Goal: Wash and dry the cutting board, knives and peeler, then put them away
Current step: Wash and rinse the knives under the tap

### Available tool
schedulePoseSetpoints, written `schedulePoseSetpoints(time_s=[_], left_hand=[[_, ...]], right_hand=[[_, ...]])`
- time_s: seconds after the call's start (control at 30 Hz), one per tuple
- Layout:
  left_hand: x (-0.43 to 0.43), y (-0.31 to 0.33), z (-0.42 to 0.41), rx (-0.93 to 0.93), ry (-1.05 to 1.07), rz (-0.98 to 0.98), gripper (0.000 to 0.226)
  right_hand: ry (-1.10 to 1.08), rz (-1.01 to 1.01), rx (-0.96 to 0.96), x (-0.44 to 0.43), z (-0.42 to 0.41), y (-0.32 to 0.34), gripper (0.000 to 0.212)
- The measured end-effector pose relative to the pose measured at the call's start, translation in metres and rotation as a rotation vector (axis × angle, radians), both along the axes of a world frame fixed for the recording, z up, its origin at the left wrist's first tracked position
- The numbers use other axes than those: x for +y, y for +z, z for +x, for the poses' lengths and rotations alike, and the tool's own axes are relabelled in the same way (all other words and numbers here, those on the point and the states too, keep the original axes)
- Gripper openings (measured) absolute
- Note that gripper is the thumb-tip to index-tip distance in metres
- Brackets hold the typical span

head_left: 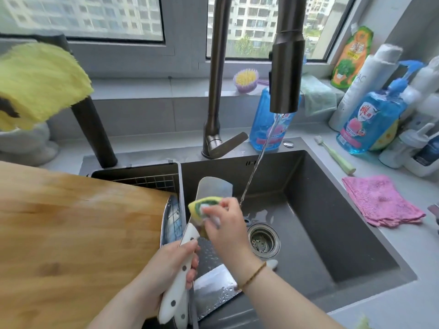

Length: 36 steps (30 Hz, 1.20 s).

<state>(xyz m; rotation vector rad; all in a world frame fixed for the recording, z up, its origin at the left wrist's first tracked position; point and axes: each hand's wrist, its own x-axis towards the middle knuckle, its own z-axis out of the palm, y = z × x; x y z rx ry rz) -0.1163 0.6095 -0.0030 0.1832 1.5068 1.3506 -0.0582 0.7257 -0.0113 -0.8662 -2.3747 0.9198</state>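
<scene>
Left hand (167, 267) grips the knife (213, 188) by its white handle, blade pointing away over the sink (344, 210), while the right hand (225, 227) pinches a sponge (202, 206) against the blade's middle, the tip lying just beyond.

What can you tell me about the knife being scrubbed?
The knife has a broad, grey metal blade with a rounded tip and a white handle with dark rivets. It points away from the person, over the sink. The left hand grips the handle; the right hand presses a yellow-green sponge against the blade.
</scene>
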Motion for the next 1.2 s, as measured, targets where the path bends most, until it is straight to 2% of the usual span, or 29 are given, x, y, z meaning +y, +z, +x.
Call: schedulePoseSetpoints(time_s=[0.2,0.33,0.5,0.7,0.87,1.03,1.1,1.2], left_hand=[[-0.016,-0.002,0.012,-0.015,-0.070,-0.026,0.020],[-0.022,-0.002,0.017,0.019,-0.121,-0.040,0.021],[-0.020,0.003,0.037,0.003,-0.223,-0.090,0.021],[-0.015,0.011,0.053,0.038,-0.280,-0.082,0.024],[-0.004,0.014,0.063,-0.067,-0.290,-0.048,0.029],[0.005,0.014,0.063,-0.139,-0.304,-0.043,0.036],[0.011,0.014,0.062,-0.183,-0.323,-0.069,0.046],[0.021,0.014,0.064,-0.210,-0.342,-0.031,0.050]], right_hand=[[-0.187,-0.148,-0.022,0.019,0.014,0.006,0.024],[-0.070,-0.147,0.000,-0.023,0.046,0.002,0.020],[-0.384,-0.227,0.065,0.021,0.054,0.017,0.025],[-0.209,-0.063,0.079,-0.017,0.086,0.017,0.019],[-0.439,-0.129,0.074,0.022,0.101,0.037,0.024],[-0.217,-0.011,-0.019,-0.006,0.120,0.024,0.021],[-0.328,-0.092,-0.025,0.019,0.119,0.025,0.024],[-0.528,-0.229,0.083,0.051,0.122,0.031,0.027]])
